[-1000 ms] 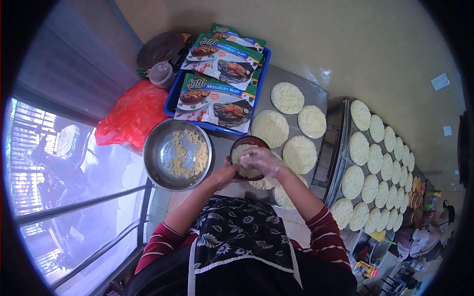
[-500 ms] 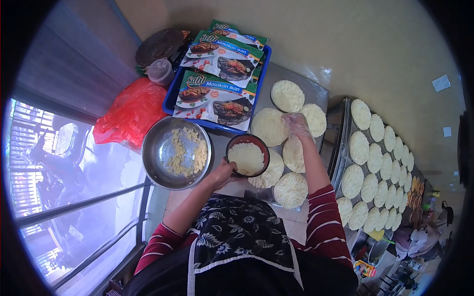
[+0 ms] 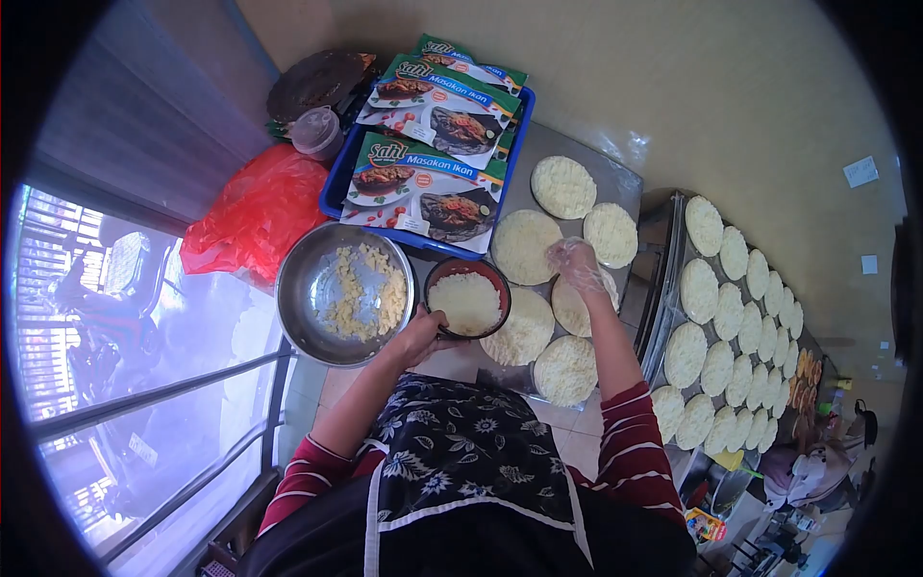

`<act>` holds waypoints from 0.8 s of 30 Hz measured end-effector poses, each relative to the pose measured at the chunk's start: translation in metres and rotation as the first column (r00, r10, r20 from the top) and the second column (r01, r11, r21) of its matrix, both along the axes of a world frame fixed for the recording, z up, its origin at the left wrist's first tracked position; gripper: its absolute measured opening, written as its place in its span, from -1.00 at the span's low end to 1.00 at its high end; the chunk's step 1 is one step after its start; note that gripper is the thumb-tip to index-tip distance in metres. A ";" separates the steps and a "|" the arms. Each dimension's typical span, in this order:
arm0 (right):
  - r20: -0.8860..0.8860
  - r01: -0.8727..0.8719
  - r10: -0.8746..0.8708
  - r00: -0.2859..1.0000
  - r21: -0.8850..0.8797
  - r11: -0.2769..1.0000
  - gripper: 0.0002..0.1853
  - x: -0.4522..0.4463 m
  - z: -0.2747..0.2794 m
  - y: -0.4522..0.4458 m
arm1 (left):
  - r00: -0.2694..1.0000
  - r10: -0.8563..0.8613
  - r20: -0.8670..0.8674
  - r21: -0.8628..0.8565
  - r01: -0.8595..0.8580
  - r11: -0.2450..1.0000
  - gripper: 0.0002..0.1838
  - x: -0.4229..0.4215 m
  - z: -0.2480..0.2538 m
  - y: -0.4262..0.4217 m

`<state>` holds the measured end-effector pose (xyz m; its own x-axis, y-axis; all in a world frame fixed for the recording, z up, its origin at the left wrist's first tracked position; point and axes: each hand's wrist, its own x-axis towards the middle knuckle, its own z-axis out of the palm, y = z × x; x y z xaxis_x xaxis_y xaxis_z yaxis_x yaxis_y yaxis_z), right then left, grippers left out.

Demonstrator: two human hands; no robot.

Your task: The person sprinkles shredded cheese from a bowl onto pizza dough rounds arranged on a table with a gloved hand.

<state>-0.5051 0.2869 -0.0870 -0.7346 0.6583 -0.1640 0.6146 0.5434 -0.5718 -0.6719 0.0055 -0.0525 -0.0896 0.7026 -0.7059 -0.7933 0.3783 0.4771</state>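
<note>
My left hand (image 3: 420, 337) grips the near-left side of a small round bowl (image 3: 469, 266), dark outside and reddish inside. White grated shreds (image 3: 464, 304), which look like cheese, lie in it. In a clear plastic glove, my right hand (image 3: 579, 266) hangs over the round cakes with its fingers bunched and pointing down. What they may hold is too small to make out. Beneath and left of that hand is a pale round cake (image 3: 524, 247), thinly covered. A neighbouring cake (image 3: 565, 371) carries a thicker layer of white shreds; another (image 3: 570, 306) is partly hidden by my right hand.
A steel basin (image 3: 296, 313) with yellow crumbly lumps (image 3: 389, 303) stands at left. Behind it are a blue tray (image 3: 332, 197) of printed fish-seasoning packaging (image 3: 423, 188) and a red plastic bag (image 3: 255, 216). A second tray of topped cakes (image 3: 700, 288) stands at right.
My left hand and the small bowl have shifted slightly left. The gloved right hand has dropped a little, and its fingers are now more bunched.
</note>
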 end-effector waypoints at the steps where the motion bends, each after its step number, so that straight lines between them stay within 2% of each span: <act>1: 0.000 -0.001 0.001 1.000 -0.001 1.000 -0.85 0.001 -0.001 -0.002 | 1.000 0.006 0.004 -0.001 -0.006 1.000 -0.40 0.000 0.000 0.000; 3: -0.103 -0.124 0.132 0.986 0.073 0.990 -0.88 0.003 -0.001 -0.007 | 1.000 0.012 0.007 -0.005 -0.012 1.000 -0.40 -0.001 -0.001 0.000; 7: -0.188 -0.120 0.119 0.975 0.008 0.993 -0.89 -0.001 -0.005 -0.010 | 1.000 0.013 0.016 0.004 -0.013 1.000 -0.40 -0.001 -0.007 0.000; 9: -0.147 0.031 -0.064 0.987 -0.218 0.975 -0.85 -0.010 -0.006 -0.008 | 1.000 0.013 0.009 -0.010 -0.013 1.000 -0.39 -0.001 -0.008 -0.001; 10: -0.148 0.031 -0.064 0.987 -0.219 0.975 -0.85 -0.013 -0.022 -0.002 | 1.000 0.014 0.003 -0.021 -0.014 1.000 -0.39 0.000 -0.008 0.000; 11: -0.305 -0.031 -0.058 0.951 -0.279 0.960 -0.84 -0.016 -0.053 0.007 | 1.000 0.015 0.002 -0.021 -0.015 1.000 -0.39 0.000 -0.005 0.001; 12: -0.454 -0.102 -0.062 0.889 -0.328 0.939 -0.83 -0.024 -0.050 0.004 | 1.000 0.017 0.005 -0.026 -0.017 1.000 -0.39 0.000 -0.002 0.001; 13: -0.455 -0.104 -0.061 0.889 -0.329 0.938 -0.83 -0.027 -0.046 0.002 | 1.000 0.020 0.007 -0.032 -0.020 0.999 -0.39 0.000 0.001 0.002; 14: -0.399 -0.028 -0.293 0.869 -0.630 0.776 -0.81 -0.030 -0.041 -0.001 | 1.000 0.022 0.007 -0.033 -0.022 0.999 -0.39 0.000 0.001 0.002; 15: -0.268 0.027 -0.489 0.830 -0.856 0.516 -0.72 -0.033 -0.037 -0.004 | 1.000 0.015 0.001 -0.035 -0.015 0.999 -0.39 0.000 0.000 0.002; 16: -0.268 0.026 -0.487 0.831 -0.856 0.516 -0.72 -0.034 -0.038 -0.003 | 1.000 0.008 -0.005 -0.038 -0.009 0.999 -0.39 0.001 0.000 0.002; 18: -0.381 -0.087 -0.577 0.722 -0.878 0.470 -0.85 -0.036 -0.037 -0.002 | 1.000 0.008 -0.007 -0.046 -0.008 0.999 -0.39 0.002 -0.003 0.002; 19: -0.382 -0.091 -0.573 0.725 -0.878 0.470 -0.85 -0.042 -0.016 -0.010 | 1.000 0.005 -0.010 -0.053 -0.005 0.999 -0.39 0.002 -0.002 0.002; 20: -0.380 -0.040 -0.249 0.891 -0.612 0.790 -0.85 -0.046 0.005 -0.020 | 1.000 0.010 -0.012 -0.053 -0.011 0.999 -0.39 0.003 -0.001 0.002; 21: -0.209 -0.109 0.059 0.976 -0.236 0.966 -0.86 -0.051 0.030 -0.036 | 1.000 -0.012 -0.023 -0.069 0.010 0.998 -0.38 0.003 0.003 0.002; 22: -0.201 -0.145 0.055 0.978 -0.466 0.873 -0.84 -0.053 0.044 -0.054 | 0.999 -0.037 -0.032 -0.086 0.034 0.996 -0.37 0.004 0.004 0.003; 23: -0.192 -0.168 0.050 0.980 -0.666 0.727 -0.82 -0.053 0.052 -0.074 | 0.999 -0.039 -0.030 -0.085 0.036 0.996 -0.37 0.005 0.003 0.003; 24: -0.294 -0.412 0.314 0.903 -0.378 0.829 -0.81 -0.050 0.039 -0.092 | 0.997 -0.079 -0.027 -0.049 0.077 0.996 -0.32 0.006 0.000 0.003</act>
